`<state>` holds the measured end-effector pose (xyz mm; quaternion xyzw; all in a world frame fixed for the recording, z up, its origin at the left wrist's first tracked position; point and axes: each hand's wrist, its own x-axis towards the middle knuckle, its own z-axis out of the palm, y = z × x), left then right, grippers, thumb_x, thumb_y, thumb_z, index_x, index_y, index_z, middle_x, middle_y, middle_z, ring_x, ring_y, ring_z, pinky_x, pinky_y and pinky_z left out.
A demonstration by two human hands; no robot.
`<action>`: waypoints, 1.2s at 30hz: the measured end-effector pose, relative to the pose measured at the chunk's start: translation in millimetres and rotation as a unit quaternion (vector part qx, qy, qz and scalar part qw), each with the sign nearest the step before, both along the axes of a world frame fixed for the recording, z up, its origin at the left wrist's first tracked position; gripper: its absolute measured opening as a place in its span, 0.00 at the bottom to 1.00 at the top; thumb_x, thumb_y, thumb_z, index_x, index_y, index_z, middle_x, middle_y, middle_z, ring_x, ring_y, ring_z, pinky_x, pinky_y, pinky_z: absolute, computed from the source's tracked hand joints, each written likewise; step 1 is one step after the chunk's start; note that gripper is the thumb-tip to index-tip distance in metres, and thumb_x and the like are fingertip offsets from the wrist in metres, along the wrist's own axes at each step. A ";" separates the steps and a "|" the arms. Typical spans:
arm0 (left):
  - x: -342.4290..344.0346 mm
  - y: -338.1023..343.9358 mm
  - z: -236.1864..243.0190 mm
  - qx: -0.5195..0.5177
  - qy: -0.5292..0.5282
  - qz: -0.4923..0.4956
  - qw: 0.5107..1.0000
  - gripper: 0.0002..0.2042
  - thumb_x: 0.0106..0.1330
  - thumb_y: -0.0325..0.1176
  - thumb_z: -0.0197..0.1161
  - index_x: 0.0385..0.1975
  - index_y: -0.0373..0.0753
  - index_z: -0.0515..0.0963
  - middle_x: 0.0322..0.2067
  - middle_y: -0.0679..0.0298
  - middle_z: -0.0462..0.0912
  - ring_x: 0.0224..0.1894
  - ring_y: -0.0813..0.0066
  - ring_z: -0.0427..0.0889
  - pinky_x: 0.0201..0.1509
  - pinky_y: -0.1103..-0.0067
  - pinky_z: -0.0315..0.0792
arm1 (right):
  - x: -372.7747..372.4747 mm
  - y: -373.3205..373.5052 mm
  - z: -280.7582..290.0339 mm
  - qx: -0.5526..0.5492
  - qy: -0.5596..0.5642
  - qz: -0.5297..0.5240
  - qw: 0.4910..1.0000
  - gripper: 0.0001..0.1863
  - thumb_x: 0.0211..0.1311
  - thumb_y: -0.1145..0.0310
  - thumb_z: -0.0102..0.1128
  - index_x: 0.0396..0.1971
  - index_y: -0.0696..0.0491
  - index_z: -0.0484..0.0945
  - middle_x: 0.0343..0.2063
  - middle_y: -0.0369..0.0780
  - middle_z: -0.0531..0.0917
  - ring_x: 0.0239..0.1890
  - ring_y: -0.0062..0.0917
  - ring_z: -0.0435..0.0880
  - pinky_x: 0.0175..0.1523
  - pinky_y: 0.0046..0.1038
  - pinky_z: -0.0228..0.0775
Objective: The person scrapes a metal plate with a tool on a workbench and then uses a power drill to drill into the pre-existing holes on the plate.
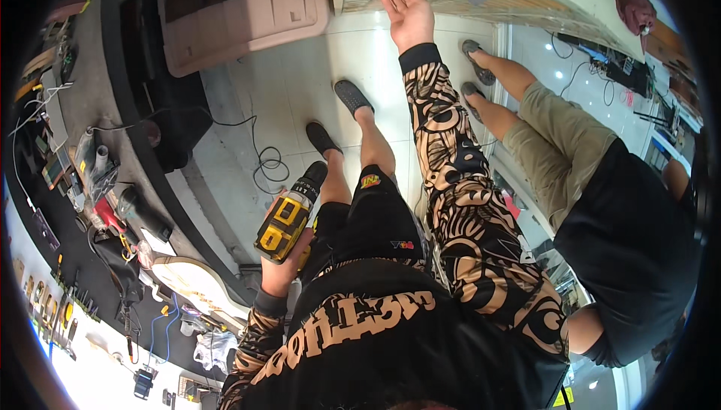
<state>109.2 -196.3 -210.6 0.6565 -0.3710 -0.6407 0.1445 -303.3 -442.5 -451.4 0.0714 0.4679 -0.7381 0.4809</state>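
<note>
As left hand (281, 275) grips drill (281, 228), right hand (411, 25) uncurled, empty, tiled floor (394, 131), cluttered workbench (84, 106)

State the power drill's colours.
The power drill in the left hand is yellow and black, showing best in the head view.

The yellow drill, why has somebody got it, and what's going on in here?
A standing person is holding the yellow and black drill in the left hand. The right hand is open and stretched out toward a big pale panel; I can't tell if the fingers touch it. The drill isn't against anything being drilled. Another person in shorts stands on the right, and a messy workbench is on the left.
</note>
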 end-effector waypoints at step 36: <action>12.0 13.5 -35.9 0.121 0.005 0.004 0.993 0.38 0.67 0.22 0.77 0.76 0.39 0.67 0.61 0.63 0.83 0.59 0.74 0.83 0.64 0.74 0.79 | -23.3 19.4 -34.9 -0.029 -0.048 0.077 0.995 0.29 0.79 0.56 0.65 0.69 0.55 0.67 0.62 0.46 0.75 0.65 0.39 0.76 0.73 0.44 0.68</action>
